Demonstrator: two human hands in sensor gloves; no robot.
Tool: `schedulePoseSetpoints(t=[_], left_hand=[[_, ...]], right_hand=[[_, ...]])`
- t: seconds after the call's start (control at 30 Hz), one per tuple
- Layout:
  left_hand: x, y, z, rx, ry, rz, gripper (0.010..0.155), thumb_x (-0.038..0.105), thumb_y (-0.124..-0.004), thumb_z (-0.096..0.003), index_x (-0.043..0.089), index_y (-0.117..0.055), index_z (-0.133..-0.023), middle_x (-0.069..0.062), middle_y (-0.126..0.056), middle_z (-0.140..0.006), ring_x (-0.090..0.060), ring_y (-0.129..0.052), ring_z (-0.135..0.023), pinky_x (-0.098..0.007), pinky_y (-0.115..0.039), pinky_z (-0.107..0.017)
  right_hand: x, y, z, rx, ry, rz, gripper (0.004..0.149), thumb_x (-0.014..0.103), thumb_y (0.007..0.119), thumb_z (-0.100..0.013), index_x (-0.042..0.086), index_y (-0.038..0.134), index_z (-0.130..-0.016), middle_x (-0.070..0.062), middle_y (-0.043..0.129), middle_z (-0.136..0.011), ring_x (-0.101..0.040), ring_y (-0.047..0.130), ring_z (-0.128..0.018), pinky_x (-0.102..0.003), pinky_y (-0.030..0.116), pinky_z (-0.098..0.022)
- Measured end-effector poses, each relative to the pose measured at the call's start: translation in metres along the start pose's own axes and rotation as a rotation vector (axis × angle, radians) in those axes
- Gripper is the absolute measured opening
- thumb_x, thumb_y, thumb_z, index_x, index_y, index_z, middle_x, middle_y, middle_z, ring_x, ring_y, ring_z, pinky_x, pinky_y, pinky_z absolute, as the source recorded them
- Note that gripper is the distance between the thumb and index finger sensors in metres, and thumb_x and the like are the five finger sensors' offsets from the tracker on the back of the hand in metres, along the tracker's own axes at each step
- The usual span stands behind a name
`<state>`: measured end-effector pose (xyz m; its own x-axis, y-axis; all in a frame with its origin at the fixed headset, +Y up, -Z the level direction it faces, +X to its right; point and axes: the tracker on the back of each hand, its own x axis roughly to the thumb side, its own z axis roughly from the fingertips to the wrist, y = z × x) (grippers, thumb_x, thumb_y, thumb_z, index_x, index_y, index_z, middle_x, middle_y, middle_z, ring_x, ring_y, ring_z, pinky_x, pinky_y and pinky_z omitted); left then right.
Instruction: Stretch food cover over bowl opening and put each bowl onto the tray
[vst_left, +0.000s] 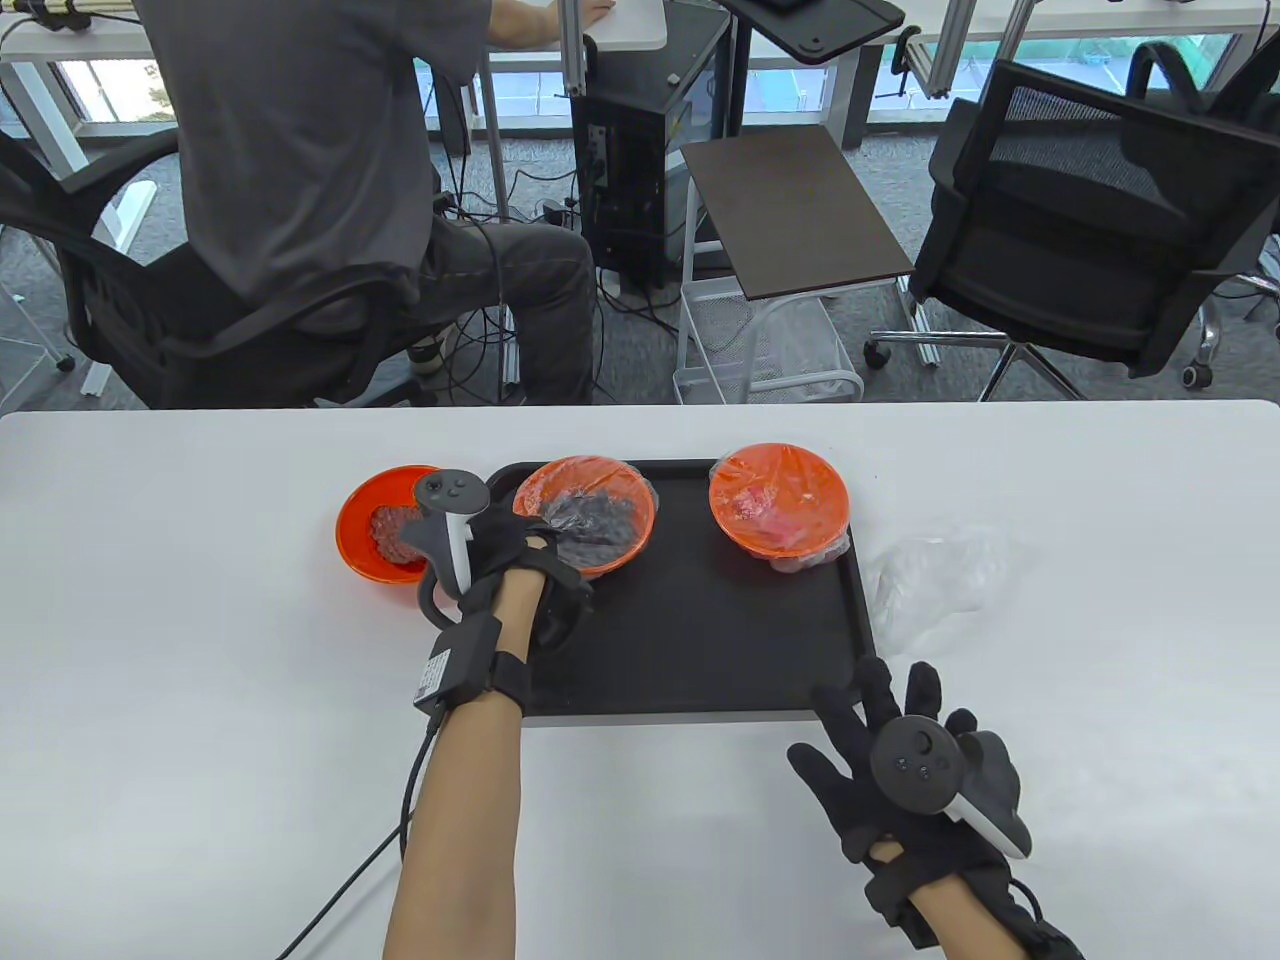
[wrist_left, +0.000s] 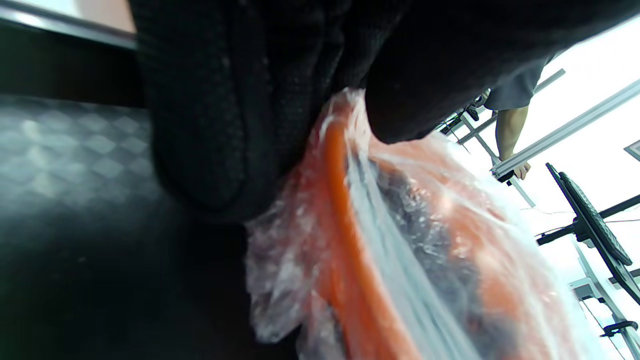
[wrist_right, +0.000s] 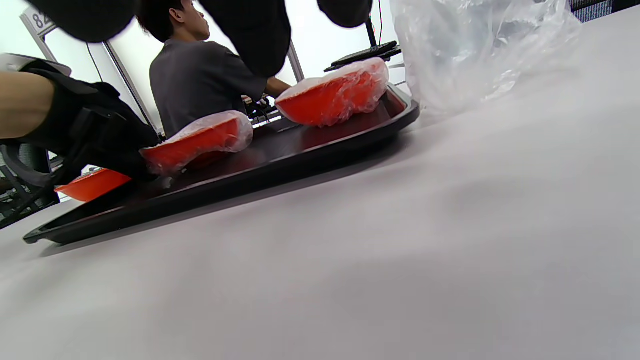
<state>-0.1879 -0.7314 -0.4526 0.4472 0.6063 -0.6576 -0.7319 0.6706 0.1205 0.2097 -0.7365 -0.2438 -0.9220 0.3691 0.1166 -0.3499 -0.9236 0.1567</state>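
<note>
A black tray (vst_left: 700, 640) carries two orange bowls under clear food covers. My left hand (vst_left: 545, 570) grips the near-left rim of the covered bowl (vst_left: 600, 510) at the tray's back left. In the left wrist view, thumb and fingers (wrist_left: 210, 125) pinch that bowl's wrapped rim (wrist_left: 340, 240). The second covered bowl (vst_left: 780, 500) stands at the tray's back right. A third orange bowl (vst_left: 370, 545), uncovered, with dark red food, sits on the table left of the tray. My right hand (vst_left: 880, 720) lies open with spread fingers by the tray's front right corner, holding nothing.
A loose clear food cover (vst_left: 935, 580) lies crumpled on the white table right of the tray. Beyond the table's far edge, a person (vst_left: 330, 150) sits on an office chair with their back to me. Another chair (vst_left: 1090, 230) and a side table (vst_left: 790, 210) stand there too.
</note>
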Motion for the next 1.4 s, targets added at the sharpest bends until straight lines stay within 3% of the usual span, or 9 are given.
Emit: schedulePoseSetpoints(t=[0.2, 0.4, 0.6, 0.73, 0.83, 1.03, 1.2, 1.4], left_hand=[[0.001, 0.021, 0.017, -0.057, -0.051, 0.038, 0.062, 0.050, -0.097, -0.0464, 0.008, -0.090, -0.092, -0.019, -0.108, -0.076, -0.034, -0.123, -0.047, -0.030, -0.108, -0.026], [0.007, 0.072, 0.038, -0.092, -0.149, 0.066, 0.061, 0.056, -0.094, -0.0467, 0.019, -0.090, -0.095, -0.011, -0.106, -0.082, -0.032, -0.119, -0.053, -0.031, -0.105, -0.031], [-0.003, 0.144, 0.034, 0.107, -0.141, 0.078, 0.062, 0.057, -0.092, -0.0466, 0.023, -0.086, -0.098, -0.008, -0.100, -0.090, -0.035, -0.113, -0.064, -0.039, -0.100, -0.041], [-0.027, 0.165, 0.011, 0.252, -0.045, -0.015, 0.064, 0.056, -0.091, -0.0471, 0.023, -0.081, -0.101, -0.010, -0.093, -0.097, -0.036, -0.107, -0.070, -0.042, -0.096, -0.047], [-0.053, 0.161, -0.012, 0.309, 0.033, -0.041, 0.066, 0.055, -0.090, -0.0474, 0.023, -0.077, -0.103, -0.010, -0.090, -0.098, -0.037, -0.105, -0.074, -0.041, -0.096, -0.049], [-0.090, 0.128, -0.047, 0.200, 0.155, 0.032, 0.070, 0.057, -0.087, -0.0480, 0.018, -0.073, -0.105, -0.013, -0.093, -0.094, -0.039, -0.107, -0.068, -0.041, -0.098, -0.046], [-0.095, 0.107, -0.062, 0.177, 0.184, 0.016, 0.074, 0.060, -0.084, -0.0482, 0.015, -0.071, -0.106, -0.015, -0.098, -0.087, -0.040, -0.111, -0.055, -0.038, -0.101, -0.038], [-0.087, 0.101, -0.071, 0.179, 0.187, 0.012, 0.067, 0.053, -0.087, -0.0491, 0.013, -0.075, -0.102, -0.011, -0.106, -0.074, -0.036, -0.115, -0.042, -0.035, -0.103, -0.027]], right_hand=[[-0.001, -0.001, 0.001, -0.003, 0.002, 0.001, 0.082, 0.071, 0.057, -0.050, 0.026, 0.052, -0.118, -0.018, 0.023, -0.121, -0.056, 0.003, -0.098, -0.079, 0.015, -0.055], [-0.001, -0.001, 0.001, -0.008, 0.003, 0.005, 0.082, 0.071, 0.057, -0.050, 0.025, 0.051, -0.118, -0.018, 0.023, -0.121, -0.056, 0.003, -0.098, -0.079, 0.015, -0.055], [0.000, -0.001, 0.001, -0.003, 0.010, 0.009, 0.082, 0.071, 0.057, -0.050, 0.026, 0.051, -0.118, -0.017, 0.023, -0.121, -0.056, 0.003, -0.098, -0.079, 0.015, -0.055], [0.001, -0.001, 0.001, -0.011, 0.007, 0.018, 0.082, 0.071, 0.057, -0.050, 0.026, 0.050, -0.118, -0.017, 0.023, -0.121, -0.056, 0.003, -0.098, -0.079, 0.015, -0.055], [0.002, -0.001, 0.000, -0.012, 0.005, 0.020, 0.084, 0.072, 0.057, -0.050, 0.025, 0.048, -0.119, -0.017, 0.022, -0.121, -0.056, 0.003, -0.099, -0.079, 0.015, -0.055], [0.004, 0.001, 0.000, -0.007, 0.009, 0.025, 0.083, 0.072, 0.057, -0.050, 0.025, 0.049, -0.119, -0.018, 0.022, -0.121, -0.056, 0.003, -0.098, -0.078, 0.015, -0.055], [0.005, 0.001, -0.001, -0.009, 0.006, 0.022, 0.083, 0.072, 0.057, -0.050, 0.025, 0.049, -0.119, -0.018, 0.023, -0.121, -0.056, 0.003, -0.098, -0.078, 0.015, -0.055], [0.006, 0.002, -0.003, 0.006, 0.006, 0.028, 0.083, 0.071, 0.057, -0.050, 0.025, 0.050, -0.119, -0.018, 0.023, -0.121, -0.056, 0.003, -0.098, -0.078, 0.015, -0.055]])
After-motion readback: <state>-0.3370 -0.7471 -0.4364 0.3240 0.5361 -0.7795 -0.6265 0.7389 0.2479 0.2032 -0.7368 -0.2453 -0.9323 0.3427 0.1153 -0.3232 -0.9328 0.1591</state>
